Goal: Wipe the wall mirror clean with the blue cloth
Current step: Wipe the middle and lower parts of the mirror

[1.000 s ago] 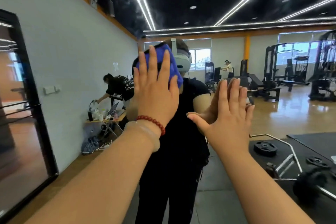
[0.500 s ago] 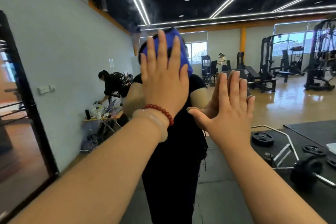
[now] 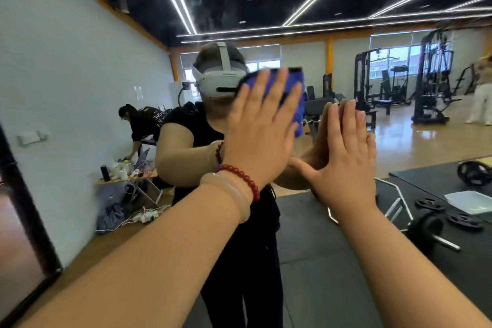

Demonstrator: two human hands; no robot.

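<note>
Now the person's left hand (image 3: pixel 262 125) is open and flat, fingers straight, pressing the blue cloth (image 3: pixel 296 88) on the wall mirror (image 3: pixel 314 261). Beside it the right hand (image 3: pixel 343 160) lies flat on the mirror, holding nothing.

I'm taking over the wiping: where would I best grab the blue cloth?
Likely the upper right corner of the blue cloth, coming from above right: it sticks out past the left hand's fingertips, while the rest is pressed flat against the mirror.
</note>
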